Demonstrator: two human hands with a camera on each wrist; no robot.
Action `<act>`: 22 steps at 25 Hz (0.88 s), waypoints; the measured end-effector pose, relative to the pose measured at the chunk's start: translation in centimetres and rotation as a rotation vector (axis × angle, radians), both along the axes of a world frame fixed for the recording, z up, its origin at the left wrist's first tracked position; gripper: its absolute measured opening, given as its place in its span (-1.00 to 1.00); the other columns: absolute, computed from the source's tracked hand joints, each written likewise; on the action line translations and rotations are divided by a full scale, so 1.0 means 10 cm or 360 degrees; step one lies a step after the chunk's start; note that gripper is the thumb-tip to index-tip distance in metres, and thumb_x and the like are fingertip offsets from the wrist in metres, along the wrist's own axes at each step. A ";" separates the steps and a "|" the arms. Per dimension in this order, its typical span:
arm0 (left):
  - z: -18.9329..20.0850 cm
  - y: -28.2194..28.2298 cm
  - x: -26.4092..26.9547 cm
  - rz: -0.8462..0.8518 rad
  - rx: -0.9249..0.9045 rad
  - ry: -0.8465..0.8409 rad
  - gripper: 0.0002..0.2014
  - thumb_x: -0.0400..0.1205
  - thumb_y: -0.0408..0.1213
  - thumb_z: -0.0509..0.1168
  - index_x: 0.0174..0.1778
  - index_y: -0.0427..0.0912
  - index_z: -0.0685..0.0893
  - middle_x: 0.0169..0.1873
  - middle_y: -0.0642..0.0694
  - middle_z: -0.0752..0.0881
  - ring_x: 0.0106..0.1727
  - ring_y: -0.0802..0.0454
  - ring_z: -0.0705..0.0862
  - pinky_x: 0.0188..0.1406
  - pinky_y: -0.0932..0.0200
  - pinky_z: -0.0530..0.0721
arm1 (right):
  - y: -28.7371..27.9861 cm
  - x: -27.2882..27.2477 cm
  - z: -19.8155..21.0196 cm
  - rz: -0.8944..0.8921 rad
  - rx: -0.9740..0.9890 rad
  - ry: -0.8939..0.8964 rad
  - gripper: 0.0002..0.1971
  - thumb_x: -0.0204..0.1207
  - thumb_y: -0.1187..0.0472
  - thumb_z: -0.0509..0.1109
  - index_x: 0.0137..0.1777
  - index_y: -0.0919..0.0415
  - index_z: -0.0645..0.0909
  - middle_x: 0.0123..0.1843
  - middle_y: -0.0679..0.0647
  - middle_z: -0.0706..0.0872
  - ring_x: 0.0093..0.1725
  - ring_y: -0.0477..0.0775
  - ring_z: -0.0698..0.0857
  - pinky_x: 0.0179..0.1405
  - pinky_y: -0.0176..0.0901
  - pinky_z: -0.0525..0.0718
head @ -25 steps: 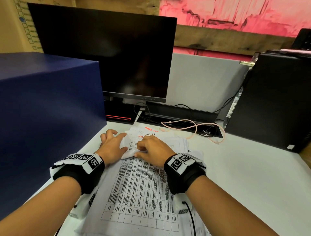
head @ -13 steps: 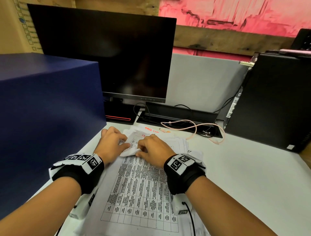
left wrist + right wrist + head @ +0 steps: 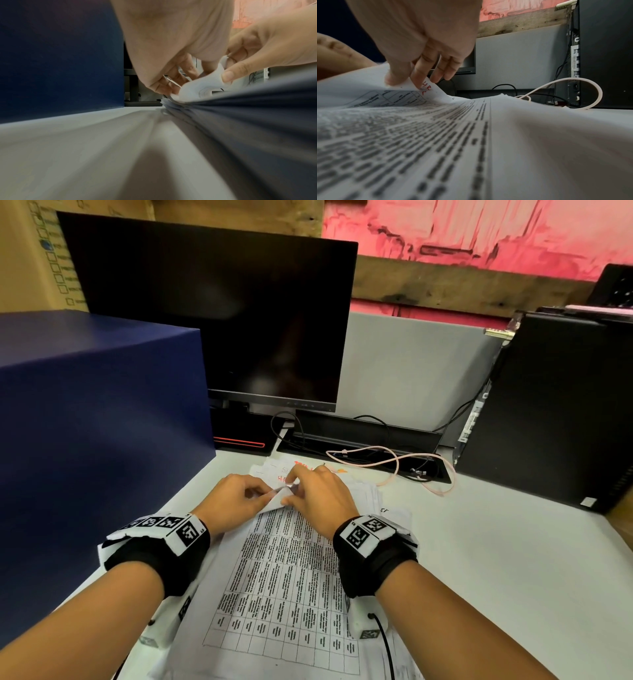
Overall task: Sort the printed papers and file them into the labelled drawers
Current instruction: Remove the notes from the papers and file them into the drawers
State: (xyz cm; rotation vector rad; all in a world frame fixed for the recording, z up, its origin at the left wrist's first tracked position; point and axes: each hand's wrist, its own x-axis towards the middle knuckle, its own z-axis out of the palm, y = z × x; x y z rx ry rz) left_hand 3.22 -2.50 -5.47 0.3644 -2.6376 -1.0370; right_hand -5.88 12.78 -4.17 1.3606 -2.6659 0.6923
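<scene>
A stack of printed papers lies on the white desk, its top sheet covered by a printed table. My left hand and right hand meet at the far end of the top sheet and pinch its curled-up edge between thumbs and fingers. Under the lifted edge a lower sheet with red handwriting shows. Both wrists rest on the stack. A dark blue box stands at the left; no drawer labels are visible.
A black monitor stands behind the papers and a black computer tower at the right. A pale pink cable loops on the desk beyond the stack. A grey partition closes the back.
Both hands have moved a little farther along the sheet and lifted its far edge higher off the stack, curling it back and uncovering the red writing beneath.
</scene>
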 end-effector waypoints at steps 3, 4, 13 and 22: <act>0.01 0.01 0.00 0.0067 0.0218 -0.0022 -0.57 0.71 0.07 0.14 -0.26 -0.02 0.81 -0.52 0.18 0.68 -0.43 0.30 0.61 -0.34 0.41 0.47 | 0.01 0.01 0.03 0.0079 0.0063 0.0127 -0.75 0.56 -0.03 0.41 0.06 0.13 0.66 -0.05 0.08 0.72 0.13 0.08 0.51 -0.06 -0.14 0.42; 0.00 -0.01 -0.01 0.0124 0.0120 -0.0011 -0.59 0.73 0.03 0.13 -0.26 0.00 0.80 -0.46 0.18 0.68 -0.35 0.26 0.62 -0.26 0.34 0.51 | 0.01 0.00 0.03 0.0104 0.0085 0.0169 -0.74 0.59 -0.04 0.37 0.04 0.15 0.67 -0.04 0.08 0.69 0.13 0.08 0.50 -0.05 -0.16 0.41; -0.09 -0.16 -0.07 0.0406 -0.0254 0.0015 -0.66 0.61 -0.24 0.37 0.32 -0.11 0.65 0.08 -0.03 0.65 0.12 0.00 0.56 0.19 0.10 0.57 | -0.01 0.03 -0.04 0.0231 0.0076 0.0036 -0.81 0.70 0.04 0.19 0.14 0.16 0.44 0.08 0.09 0.65 0.06 0.13 0.57 0.02 0.03 0.57; -0.01 -0.10 0.00 0.0457 0.0007 0.0126 -0.73 0.49 -0.29 0.50 0.01 0.06 0.63 -0.27 0.10 0.72 -0.27 0.13 0.68 -0.23 0.23 0.64 | -0.01 0.01 -0.04 0.0261 0.0093 0.0011 -0.83 0.56 0.11 0.39 -0.01 0.12 0.46 0.05 0.06 0.65 0.04 0.11 0.56 0.00 -0.01 0.55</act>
